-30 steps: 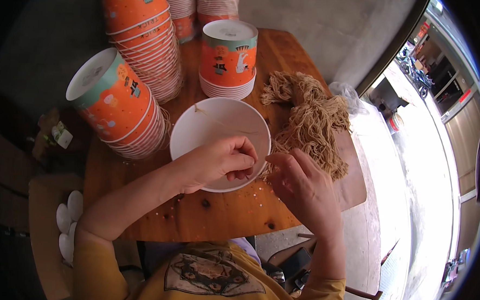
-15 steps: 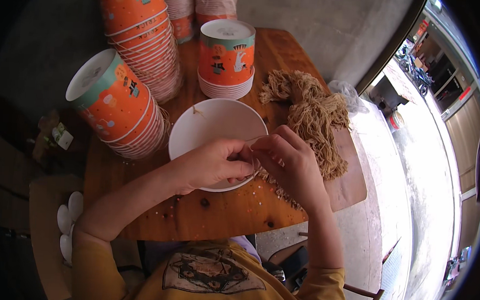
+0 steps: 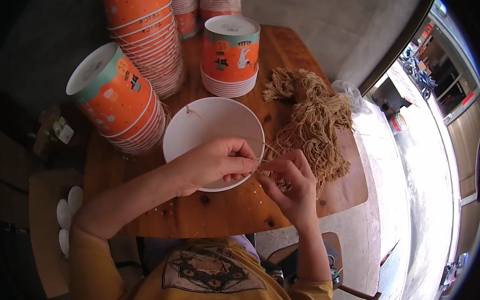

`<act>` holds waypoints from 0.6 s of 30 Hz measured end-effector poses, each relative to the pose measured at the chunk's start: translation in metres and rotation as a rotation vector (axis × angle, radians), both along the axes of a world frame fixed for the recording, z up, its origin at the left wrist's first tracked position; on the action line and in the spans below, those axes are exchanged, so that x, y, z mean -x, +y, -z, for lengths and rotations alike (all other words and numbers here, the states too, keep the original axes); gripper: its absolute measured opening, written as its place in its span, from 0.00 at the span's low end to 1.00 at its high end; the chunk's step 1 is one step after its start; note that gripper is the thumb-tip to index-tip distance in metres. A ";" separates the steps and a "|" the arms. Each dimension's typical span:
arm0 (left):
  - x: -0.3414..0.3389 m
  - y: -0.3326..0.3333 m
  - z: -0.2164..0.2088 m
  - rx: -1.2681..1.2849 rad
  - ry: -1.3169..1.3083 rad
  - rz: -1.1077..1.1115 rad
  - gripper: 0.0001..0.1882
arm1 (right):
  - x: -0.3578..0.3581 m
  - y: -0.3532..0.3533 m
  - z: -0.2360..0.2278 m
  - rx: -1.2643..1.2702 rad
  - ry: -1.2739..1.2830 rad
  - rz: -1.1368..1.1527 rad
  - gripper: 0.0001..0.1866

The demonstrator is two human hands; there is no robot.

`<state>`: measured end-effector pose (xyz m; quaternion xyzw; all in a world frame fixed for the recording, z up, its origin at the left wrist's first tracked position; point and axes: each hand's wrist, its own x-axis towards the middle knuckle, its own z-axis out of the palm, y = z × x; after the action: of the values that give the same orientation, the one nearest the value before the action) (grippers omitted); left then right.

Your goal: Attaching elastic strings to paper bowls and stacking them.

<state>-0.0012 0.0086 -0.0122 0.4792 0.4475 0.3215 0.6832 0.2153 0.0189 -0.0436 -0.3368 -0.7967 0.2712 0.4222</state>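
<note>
A white-lined paper bucket (image 3: 197,134) stands mouth up on the table in front of me. A knotted end of tan string (image 3: 194,113) pokes through its far left wall. At the right side of the rim, my left hand (image 3: 223,162) is closed in a pinch on the string. Fingertip to fingertip with it, my right hand (image 3: 292,182) also pinches the thin cord (image 3: 270,148), just outside the rim. A loop of it arches above the fingers. The exact knot is hidden between the fingertips.
A heap of tan strings (image 3: 312,121) lies right of the bucket on the wooden table (image 3: 214,219). Stacks of orange printed buckets (image 3: 115,102) stand at left, with a shorter stack (image 3: 230,54) behind. A clear plastic bag (image 3: 351,96) sits by the table's right edge.
My right hand has moved down and slightly outward, its fingertips now lower beside the rim. The left hand has stayed nearly in place.
</note>
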 end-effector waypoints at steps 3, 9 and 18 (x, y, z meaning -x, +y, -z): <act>-0.001 0.001 0.001 0.006 -0.004 0.010 0.09 | 0.003 -0.004 0.006 -0.031 0.001 0.064 0.11; -0.002 0.001 -0.004 0.052 -0.014 0.009 0.08 | 0.015 -0.020 0.002 0.205 0.161 0.073 0.07; -0.006 0.001 -0.009 0.179 -0.071 -0.009 0.07 | 0.022 -0.031 0.006 -0.103 0.016 0.179 0.11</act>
<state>0.0051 0.0100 -0.0035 0.4024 0.4524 0.2999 0.7372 0.1936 -0.0118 -0.0496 -0.3824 -0.7730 0.1937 0.4677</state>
